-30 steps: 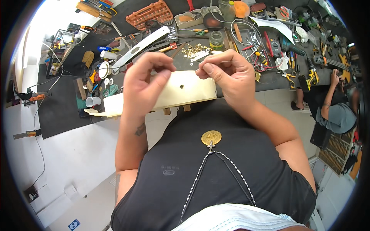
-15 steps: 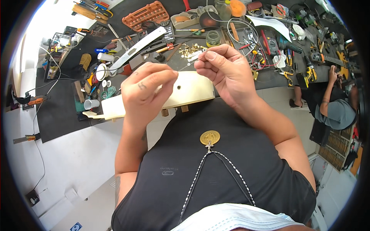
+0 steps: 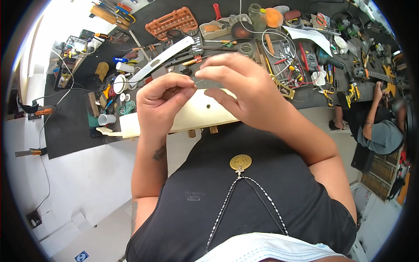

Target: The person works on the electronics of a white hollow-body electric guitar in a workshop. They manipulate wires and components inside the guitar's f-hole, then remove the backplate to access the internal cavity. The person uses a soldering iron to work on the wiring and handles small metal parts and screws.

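Observation:
My left hand is pinched on a thin strand, seemingly wire, over a long cream-coloured piece. That piece lies along the bench's near edge, with a dark round hole in its middle and a narrow tip at the left. My right hand is raised over it to the right, back upward, fingers curved and apart, its fingertips close to the left hand's pinch. Whether they touch the strand is too small to tell.
The dark bench holds tools, an orange socket case, jars, a long white bar, cables and a red multimeter. At the right, another person in grey holds a stringed instrument.
My right hand has turned from a pinch with thumb uppermost to back upward, fingers apart, moving left. The left hand stays raised, its fingers now pinched.

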A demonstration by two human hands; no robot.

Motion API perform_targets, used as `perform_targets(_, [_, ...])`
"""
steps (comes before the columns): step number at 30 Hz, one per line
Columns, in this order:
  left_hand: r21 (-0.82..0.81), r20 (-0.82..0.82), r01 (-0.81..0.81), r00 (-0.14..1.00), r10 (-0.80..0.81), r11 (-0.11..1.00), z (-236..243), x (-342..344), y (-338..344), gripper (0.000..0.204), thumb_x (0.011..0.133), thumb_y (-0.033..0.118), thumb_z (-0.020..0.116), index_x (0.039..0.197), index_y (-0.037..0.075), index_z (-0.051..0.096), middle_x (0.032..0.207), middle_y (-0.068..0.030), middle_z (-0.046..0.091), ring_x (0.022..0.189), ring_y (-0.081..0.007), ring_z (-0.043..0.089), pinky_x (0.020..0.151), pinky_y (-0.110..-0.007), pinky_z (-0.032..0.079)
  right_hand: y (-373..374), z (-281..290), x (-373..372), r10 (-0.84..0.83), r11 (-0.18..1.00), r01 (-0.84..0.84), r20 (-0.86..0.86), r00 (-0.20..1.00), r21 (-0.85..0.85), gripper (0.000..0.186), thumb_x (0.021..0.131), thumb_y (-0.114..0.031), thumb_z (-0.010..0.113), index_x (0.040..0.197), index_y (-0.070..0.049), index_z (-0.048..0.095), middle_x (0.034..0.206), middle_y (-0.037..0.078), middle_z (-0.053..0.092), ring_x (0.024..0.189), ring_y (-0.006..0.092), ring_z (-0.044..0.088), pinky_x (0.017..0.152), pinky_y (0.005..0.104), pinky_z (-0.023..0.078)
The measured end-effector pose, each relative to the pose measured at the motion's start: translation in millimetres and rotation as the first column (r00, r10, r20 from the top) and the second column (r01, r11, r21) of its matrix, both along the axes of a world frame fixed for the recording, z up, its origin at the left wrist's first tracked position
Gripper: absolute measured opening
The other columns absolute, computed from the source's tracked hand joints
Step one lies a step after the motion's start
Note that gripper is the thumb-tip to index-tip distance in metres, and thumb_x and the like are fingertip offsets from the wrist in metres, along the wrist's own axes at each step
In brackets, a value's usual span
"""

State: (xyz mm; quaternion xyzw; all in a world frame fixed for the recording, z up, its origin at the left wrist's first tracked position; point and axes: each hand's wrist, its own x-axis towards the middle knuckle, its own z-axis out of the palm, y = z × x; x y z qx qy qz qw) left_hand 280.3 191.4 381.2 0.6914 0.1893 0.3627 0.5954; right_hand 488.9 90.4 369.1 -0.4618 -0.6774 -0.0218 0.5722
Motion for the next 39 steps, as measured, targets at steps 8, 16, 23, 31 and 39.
perform_targets(8, [0.098, -0.059, 0.011, 0.998, -0.005, 0.995, 0, 4, 0, 0.019, 0.092, -0.014, 0.075, 0.108, -0.005, 0.077, 0.105, -0.0114, 0.078, 0.094, -0.0167, 0.075, 0.084, -0.029, 0.061, 0, -10, -7, 0.050, 0.984, -0.082, -0.198, 0.979, -0.155, 0.013, 0.091, -0.001, 0.078, 0.103, -0.006, 0.076, 0.093, 0.009, 0.067, 0.079, 0.0252, 0.068, 0.067, 0.0357, 0.055])
perform_targets(16, [0.556, -0.197, -0.032, 0.966, 0.169, 0.830, 7, 15, -8, 0.021, 0.084, -0.009, 0.079, 0.101, 0.002, 0.077, 0.092, -0.0089, 0.078, 0.080, -0.0204, 0.075, 0.071, -0.030, 0.059, -6, -16, -3, 0.054, 0.820, -0.404, -0.647, 0.760, -0.406, 0.011, 0.097, -0.009, 0.076, 0.104, -0.001, 0.078, 0.093, 0.004, 0.072, 0.080, 0.0120, 0.065, 0.069, 0.0308, 0.052])
perform_targets(23, [0.734, -0.154, -0.071, 0.951, 0.267, 0.676, 3, 15, -13, 0.021, 0.082, -0.005, 0.085, 0.100, 0.003, 0.078, 0.091, -0.0088, 0.077, 0.077, -0.0227, 0.073, 0.067, -0.033, 0.058, -8, -8, 2, -0.028, 0.653, -0.632, -0.847, 0.532, -0.419, 0.017, 0.100, -0.014, 0.076, 0.105, 0.002, 0.078, 0.086, 0.000, 0.071, 0.073, 0.0052, 0.058, 0.064, 0.0260, 0.048])
perform_targets(31, [0.754, -0.126, -0.069, 0.961, 0.247, 0.654, 4, 15, -18, 0.022, 0.080, -0.006, 0.085, 0.100, 0.001, 0.077, 0.089, -0.0097, 0.075, 0.077, -0.0257, 0.072, 0.068, -0.035, 0.057, -11, -11, 1, -0.013, 0.623, -0.679, -0.874, 0.486, -0.387, 0.016, 0.098, -0.013, 0.079, 0.108, 0.000, 0.079, 0.085, -0.002, 0.069, 0.065, 0.0026, 0.050, 0.057, 0.0211, 0.038])
perform_targets(39, [0.771, -0.107, -0.076, 0.963, 0.246, 0.632, 4, 13, -18, 0.021, 0.083, -0.007, 0.083, 0.101, -0.001, 0.074, 0.091, -0.0122, 0.074, 0.079, -0.0279, 0.071, 0.068, -0.036, 0.056, -14, -10, -3, 0.053, 0.695, -0.617, -0.830, 0.556, -0.369, 0.019, 0.100, -0.013, 0.075, 0.108, 0.004, 0.079, 0.088, 0.001, 0.073, 0.077, 0.0055, 0.060, 0.065, 0.0254, 0.049])
